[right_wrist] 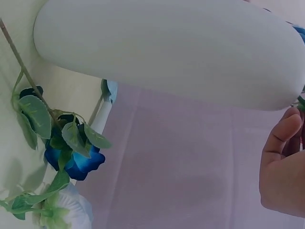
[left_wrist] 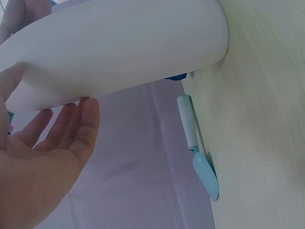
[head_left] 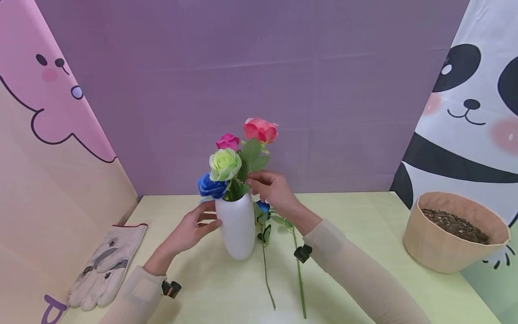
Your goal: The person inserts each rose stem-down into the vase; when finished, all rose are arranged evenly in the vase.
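A white vase [head_left: 236,229] stands upright on the table, holding a coral-pink flower [head_left: 261,130], a magenta one [head_left: 228,141], a pale green rose [head_left: 225,165] and a blue rose [head_left: 212,186]. My left hand [head_left: 190,228] holds the vase's left side, fingers behind and thumb in front; the left wrist view shows the fingertips [left_wrist: 89,109] against its wall. At the rim's right side, my right hand [head_left: 275,191] pinches among the stems and leaves below the coral-pink flower. What lies between those fingertips is mostly hidden, also in the right wrist view.
Right of the vase lie a blue flower [right_wrist: 83,162] and a white flower [right_wrist: 71,210], their stems pointing towards me. Behind the vase is a light blue trowel [left_wrist: 205,174]. Work gloves [head_left: 107,265] lie at left; a pot [head_left: 441,249] of dark soil stands at right.
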### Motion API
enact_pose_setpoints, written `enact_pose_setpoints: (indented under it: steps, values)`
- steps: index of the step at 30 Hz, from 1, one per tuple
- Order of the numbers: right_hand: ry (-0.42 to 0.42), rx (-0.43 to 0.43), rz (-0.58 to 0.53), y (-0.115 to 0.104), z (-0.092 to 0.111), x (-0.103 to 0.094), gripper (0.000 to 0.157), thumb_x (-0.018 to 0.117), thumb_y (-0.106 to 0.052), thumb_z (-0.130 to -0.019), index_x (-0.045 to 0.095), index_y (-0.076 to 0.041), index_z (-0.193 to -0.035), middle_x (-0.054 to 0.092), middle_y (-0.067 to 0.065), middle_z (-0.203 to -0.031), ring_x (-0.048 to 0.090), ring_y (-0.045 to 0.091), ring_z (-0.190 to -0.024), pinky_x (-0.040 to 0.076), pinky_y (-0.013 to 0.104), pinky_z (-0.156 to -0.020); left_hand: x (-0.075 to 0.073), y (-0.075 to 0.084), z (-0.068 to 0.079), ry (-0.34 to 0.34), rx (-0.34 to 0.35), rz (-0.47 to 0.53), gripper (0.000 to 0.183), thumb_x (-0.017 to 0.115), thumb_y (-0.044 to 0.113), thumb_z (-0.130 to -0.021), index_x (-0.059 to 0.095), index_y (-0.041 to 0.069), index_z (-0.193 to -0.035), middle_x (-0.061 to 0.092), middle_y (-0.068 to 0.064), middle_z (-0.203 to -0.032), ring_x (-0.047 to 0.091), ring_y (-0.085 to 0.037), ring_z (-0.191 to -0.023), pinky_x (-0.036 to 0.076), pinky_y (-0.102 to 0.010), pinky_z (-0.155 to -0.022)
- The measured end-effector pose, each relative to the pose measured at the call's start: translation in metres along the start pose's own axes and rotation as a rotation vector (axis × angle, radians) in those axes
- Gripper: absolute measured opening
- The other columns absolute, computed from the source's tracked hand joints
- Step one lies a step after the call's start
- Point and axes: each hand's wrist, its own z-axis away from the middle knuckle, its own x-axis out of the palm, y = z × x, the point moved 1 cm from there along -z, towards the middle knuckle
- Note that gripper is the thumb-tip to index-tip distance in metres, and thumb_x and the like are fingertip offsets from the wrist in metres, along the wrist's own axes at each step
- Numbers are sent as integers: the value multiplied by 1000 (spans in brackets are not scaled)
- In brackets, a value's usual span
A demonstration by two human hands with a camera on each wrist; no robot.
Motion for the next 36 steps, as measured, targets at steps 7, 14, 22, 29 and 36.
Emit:
enact_pose_setpoints:
  steps: [7,14,22,29,36]
  values:
    - [-10,39,-42,-1,8,-11,28,62,-23,-100,68,-9,-123,68,3,-104,60,17,-84,49,22,-60,-1,-1,0,-4,5,-2,62,65,39,-97,38,21,-149,50,-9,-146,56,-36,-130,56,-46,-99]
    - [-5,59,-27,6,15,-27,29,63,-23,-99,67,-5,-121,69,9,-103,65,20,-82,52,25,-60,-2,1,-1,-4,5,5,62,66,39,-96,38,21,-150,50,-9,-146,56,-36,-130,56,-46,-99]
    - [4,126,42,22,23,-44,28,65,-28,-98,67,-10,-120,71,0,-100,68,17,-80,53,28,-63,0,-1,-1,-3,-1,-1,63,66,40,-96,38,21,-150,50,-9,-146,56,-36,-130,56,-46,-99]
    - [-30,191,114,44,30,-61,28,61,-26,-100,66,-7,-121,72,9,-105,67,16,-79,54,30,-64,0,0,0,-6,-2,8,63,66,40,-96,38,22,-150,51,-8,-145,57,-33,-130,56,-45,-100]
    - [-68,227,176,71,37,-73,30,61,-29,-101,65,-5,-118,71,5,-99,68,21,-82,54,29,-63,-1,0,1,-6,0,8,62,66,41,-96,39,22,-149,51,-8,-145,57,-34,-129,56,-44,-99]
